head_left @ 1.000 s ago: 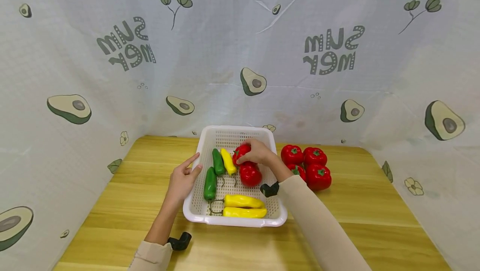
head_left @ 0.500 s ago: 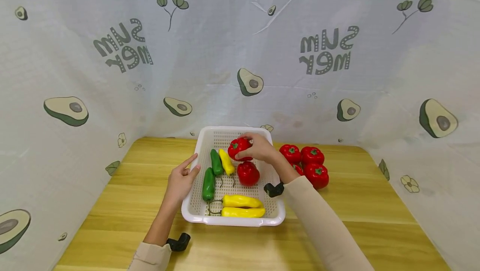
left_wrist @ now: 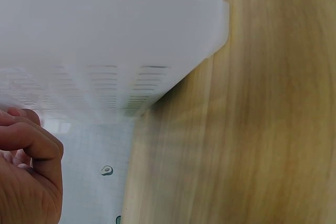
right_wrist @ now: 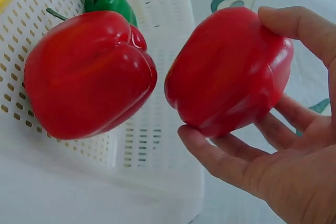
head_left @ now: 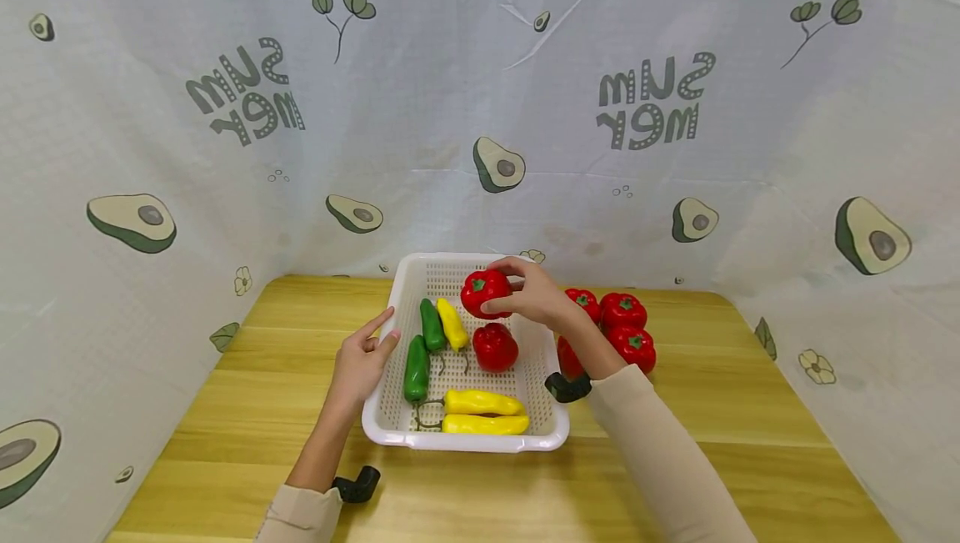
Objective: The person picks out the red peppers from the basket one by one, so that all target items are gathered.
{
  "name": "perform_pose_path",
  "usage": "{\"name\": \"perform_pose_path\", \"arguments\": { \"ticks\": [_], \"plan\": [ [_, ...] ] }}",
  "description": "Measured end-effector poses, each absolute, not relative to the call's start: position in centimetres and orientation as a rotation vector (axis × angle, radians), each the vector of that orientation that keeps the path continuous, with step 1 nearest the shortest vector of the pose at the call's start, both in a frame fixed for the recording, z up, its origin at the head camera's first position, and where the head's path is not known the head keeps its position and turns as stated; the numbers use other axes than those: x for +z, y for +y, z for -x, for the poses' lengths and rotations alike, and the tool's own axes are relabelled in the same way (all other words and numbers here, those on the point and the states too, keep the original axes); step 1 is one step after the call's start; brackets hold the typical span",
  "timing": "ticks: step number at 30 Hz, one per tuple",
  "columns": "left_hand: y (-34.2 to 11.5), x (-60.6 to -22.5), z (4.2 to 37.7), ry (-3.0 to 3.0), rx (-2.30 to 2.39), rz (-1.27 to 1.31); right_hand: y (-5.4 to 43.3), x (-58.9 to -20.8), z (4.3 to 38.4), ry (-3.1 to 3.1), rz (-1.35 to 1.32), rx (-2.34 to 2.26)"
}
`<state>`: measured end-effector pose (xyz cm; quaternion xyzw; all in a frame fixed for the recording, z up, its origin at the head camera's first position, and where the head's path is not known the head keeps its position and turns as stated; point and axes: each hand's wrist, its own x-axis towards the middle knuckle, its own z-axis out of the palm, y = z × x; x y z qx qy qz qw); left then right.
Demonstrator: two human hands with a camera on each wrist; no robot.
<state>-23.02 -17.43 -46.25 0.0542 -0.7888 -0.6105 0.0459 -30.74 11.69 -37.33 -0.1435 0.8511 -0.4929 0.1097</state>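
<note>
My right hand point(head_left: 528, 297) grips a red bell pepper point(head_left: 485, 293), thumb on one side and fingers round the other. It is raised above the far right part of a white plastic basket point(head_left: 467, 442). Below it, a second red bell pepper point(head_left: 495, 349) lies on the basket floor; the right wrist view shows the held pepper point(right_wrist: 226, 72) apart from the lying pepper point(right_wrist: 86, 77). My left hand point(head_left: 362, 364) holds the basket's left rim, thumb at the edge. In the left wrist view, that hand's curled fingers point(left_wrist: 31, 145) are beside the basket's slotted wall point(left_wrist: 105, 85).
Two green peppers point(head_left: 417, 369) and a short yellow pepper point(head_left: 452, 324) lie in the basket's left part, two long yellow peppers point(head_left: 486, 424) at its near end. Several red bell peppers point(head_left: 624, 311) stand on the wooden table point(head_left: 720, 376) right of the basket. A printed curtain point(head_left: 420, 93) hangs behind.
My right hand has lifted the red bell pepper from among the basket's contents, then drawn it slightly up and right. My left hand has stayed at the rim.
</note>
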Motion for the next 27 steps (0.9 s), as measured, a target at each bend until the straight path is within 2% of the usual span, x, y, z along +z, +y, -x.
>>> {"name": "perform_pose_path", "arguments": {
  "ticks": [27],
  "plan": [
    [-17.6,-46.3,23.0,-2.413,-1.878,-0.166,18.9,-36.7,25.6,2.540,0.439,-1.633]
  ]
}}
